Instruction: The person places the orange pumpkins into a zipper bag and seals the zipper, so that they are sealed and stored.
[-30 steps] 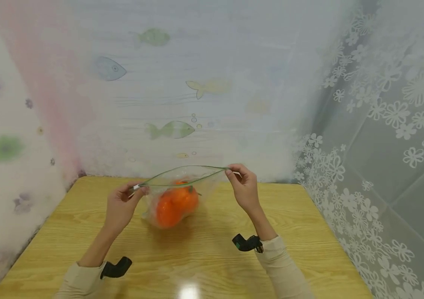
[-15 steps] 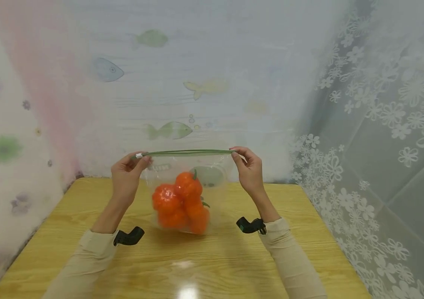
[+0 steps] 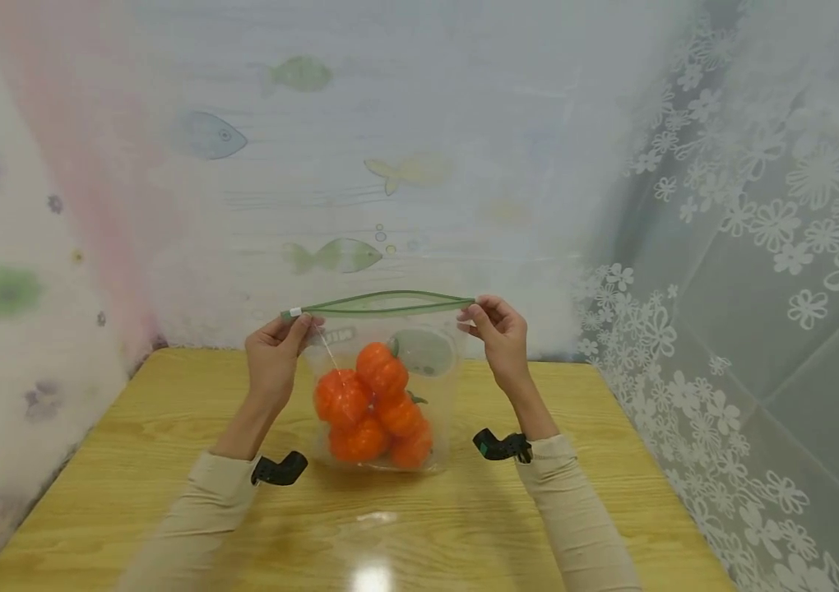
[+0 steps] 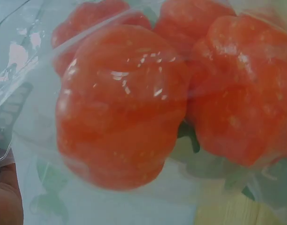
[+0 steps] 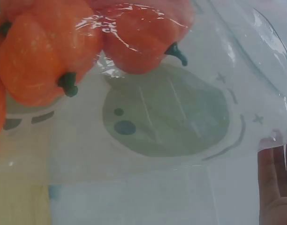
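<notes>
A clear slider zip bag with a green top strip hangs upright between both hands, its mouth parted in a narrow gap. Inside are several small orange pumpkins with green stems, bunched toward the bag's left and bottom. My left hand pinches the top left corner, right beside the white slider. At the top right corner, my right hand pinches the strip's other end. In the left wrist view, a pumpkin fills the middle through the plastic. A printed green shape shows on the bag in the right wrist view.
A wooden table lies under the bag, whose bottom is close over its surface. Behind it stands a pale wall covering printed with fish. A grey curtain with white flowers runs along the right side.
Both hands have raised the bag from a tilted position to upright, facing the camera. Lately it shifted slightly right, and its mouth went from nearly closed to slightly parted.
</notes>
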The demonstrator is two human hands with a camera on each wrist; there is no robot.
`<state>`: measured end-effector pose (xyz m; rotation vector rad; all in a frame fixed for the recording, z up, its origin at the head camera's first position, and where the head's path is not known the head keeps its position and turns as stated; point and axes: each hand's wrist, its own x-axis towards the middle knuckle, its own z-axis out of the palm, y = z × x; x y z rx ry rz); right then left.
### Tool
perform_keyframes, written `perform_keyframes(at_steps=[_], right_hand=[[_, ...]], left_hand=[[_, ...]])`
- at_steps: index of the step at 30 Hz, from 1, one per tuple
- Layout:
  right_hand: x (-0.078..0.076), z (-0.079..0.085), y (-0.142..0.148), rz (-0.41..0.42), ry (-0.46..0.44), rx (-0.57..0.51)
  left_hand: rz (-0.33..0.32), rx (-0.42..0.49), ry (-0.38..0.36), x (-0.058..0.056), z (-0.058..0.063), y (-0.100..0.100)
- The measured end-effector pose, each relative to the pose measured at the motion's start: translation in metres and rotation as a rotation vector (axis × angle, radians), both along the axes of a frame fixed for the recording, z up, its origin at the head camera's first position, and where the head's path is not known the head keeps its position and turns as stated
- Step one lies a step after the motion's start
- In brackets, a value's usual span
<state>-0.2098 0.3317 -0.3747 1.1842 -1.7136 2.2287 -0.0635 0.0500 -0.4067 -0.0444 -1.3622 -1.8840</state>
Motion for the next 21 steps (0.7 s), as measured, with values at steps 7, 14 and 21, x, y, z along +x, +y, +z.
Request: perform_keyframes(at_steps=[7, 14, 21], right_hand=[[0.003, 0.010, 0.001, -0.013, 0.079, 0.139], [0.000, 0.013, 0.006, -0.081, 0.169, 0.114], [0.000, 0.010, 0.012, -0.091, 0.162, 0.079]], left_hand=[[0.007, -0.050, 0.024, -0.001, -0.001, 0.005], [-0.004, -0.051, 0.066, 0.005, 0.004, 0.007], [0.000, -0.011, 0.076, 0.008, 0.009, 0.010]])
